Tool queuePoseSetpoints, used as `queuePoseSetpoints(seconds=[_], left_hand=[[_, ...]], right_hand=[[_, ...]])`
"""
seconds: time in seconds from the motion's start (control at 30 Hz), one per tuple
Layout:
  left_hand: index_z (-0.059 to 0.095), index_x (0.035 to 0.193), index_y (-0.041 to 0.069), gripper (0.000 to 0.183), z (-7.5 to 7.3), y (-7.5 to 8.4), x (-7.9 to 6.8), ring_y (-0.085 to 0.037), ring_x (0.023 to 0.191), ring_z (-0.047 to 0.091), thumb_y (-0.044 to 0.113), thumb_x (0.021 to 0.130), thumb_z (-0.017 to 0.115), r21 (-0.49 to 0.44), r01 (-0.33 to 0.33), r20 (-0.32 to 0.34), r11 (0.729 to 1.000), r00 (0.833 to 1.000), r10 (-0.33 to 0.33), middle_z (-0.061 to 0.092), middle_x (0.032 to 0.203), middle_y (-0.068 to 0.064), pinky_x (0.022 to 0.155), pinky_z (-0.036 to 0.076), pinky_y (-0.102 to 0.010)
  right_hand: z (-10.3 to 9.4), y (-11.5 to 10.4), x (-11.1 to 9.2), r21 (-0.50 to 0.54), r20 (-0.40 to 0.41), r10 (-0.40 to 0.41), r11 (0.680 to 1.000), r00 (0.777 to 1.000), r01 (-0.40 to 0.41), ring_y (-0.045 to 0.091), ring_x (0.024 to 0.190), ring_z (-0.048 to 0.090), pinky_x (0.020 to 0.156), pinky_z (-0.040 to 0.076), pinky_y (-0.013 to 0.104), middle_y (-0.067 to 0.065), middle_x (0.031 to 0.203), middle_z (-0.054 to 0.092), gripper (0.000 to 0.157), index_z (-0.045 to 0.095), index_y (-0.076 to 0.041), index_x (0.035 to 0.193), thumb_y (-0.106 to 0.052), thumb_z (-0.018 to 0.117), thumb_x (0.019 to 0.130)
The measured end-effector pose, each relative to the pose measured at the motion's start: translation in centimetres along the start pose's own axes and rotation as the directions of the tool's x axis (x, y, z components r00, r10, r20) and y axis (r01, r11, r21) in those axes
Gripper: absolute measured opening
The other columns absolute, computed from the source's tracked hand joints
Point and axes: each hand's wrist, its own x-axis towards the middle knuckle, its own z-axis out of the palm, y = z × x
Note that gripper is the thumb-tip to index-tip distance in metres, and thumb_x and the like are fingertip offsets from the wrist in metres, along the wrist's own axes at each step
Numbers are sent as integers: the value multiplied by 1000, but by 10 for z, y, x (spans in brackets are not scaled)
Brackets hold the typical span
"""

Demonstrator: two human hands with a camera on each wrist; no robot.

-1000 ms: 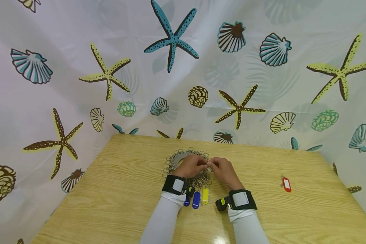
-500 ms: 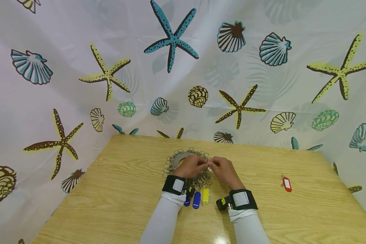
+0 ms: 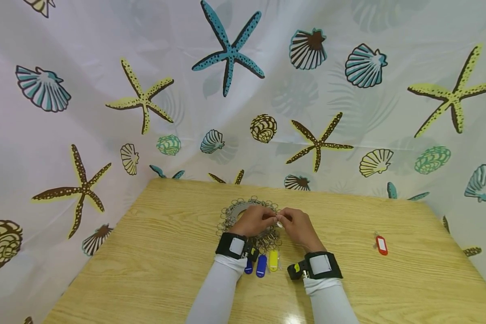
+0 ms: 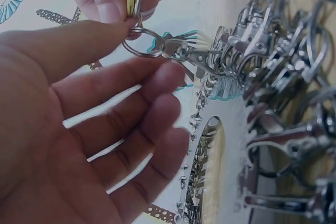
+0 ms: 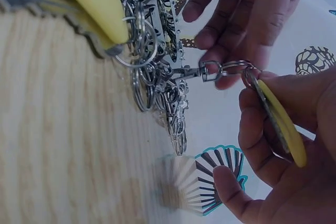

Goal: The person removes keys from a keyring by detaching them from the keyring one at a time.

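In the head view my left hand (image 3: 253, 220) and right hand (image 3: 300, 228) meet at the right side of a grey metal ring plate (image 3: 236, 210) hung with many swivel clasps. Thumb and forefinger of the left hand pinch a split ring (image 4: 143, 54) joined to one swivel clasp (image 5: 208, 71) on the plate; its other fingers lie loosely spread. My right hand pinches a yellow key tag (image 5: 287, 127) with a metal key (image 5: 268, 109) beside it. The tag's small ring touches the split ring; whether it is threaded on is hidden by the fingertips.
Below the plate lie a yellow key tag (image 3: 273, 261) and two blue key tags, one (image 3: 261, 266) in full view and another (image 3: 248, 266) partly behind the left wrist camera. A red key tag (image 3: 381, 245) lies far right on the wooden table (image 3: 166, 270). A patterned curtain (image 3: 186, 148) stands behind.
Both hands stay in nearly the same place. Only slight shifts show at the fingertips, where a small pale piece shows a little more below the right fingers.
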Motion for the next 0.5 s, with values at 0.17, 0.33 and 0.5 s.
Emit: queuePoseSetpoints(seconds=[0.17,0.33,0.5], left_hand=[[75,104,12,22,-2,2,-1,-6,67,56,25,98,59,7,5,16,1000,1000,-5,68,84,3,63,46,-23],[75,104,11,20,-2,1,-1,-5,68,58,23,97,61,14,-5,21,1000,1000,5,69,86,2,64,47,-23],[74,107,11,20,-2,1,-1,-7,80,64,23,96,62,27,-9,19,1000,1000,8,72,94,0,71,50,-23]], right_hand=[[0,0,0,-4,-4,-36,999,999,36,23,92,65,80,51,44,4,91,68,13,71,-10,93,-14,60,97],[-1,0,-1,-5,-3,-41,999,999,41,23,91,64,80,50,45,3,92,68,14,72,-10,93,-14,59,97],[-2,-1,-2,-1,-3,-43,999,999,43,21,87,64,78,50,44,3,90,68,14,72,-10,92,-14,60,97]])
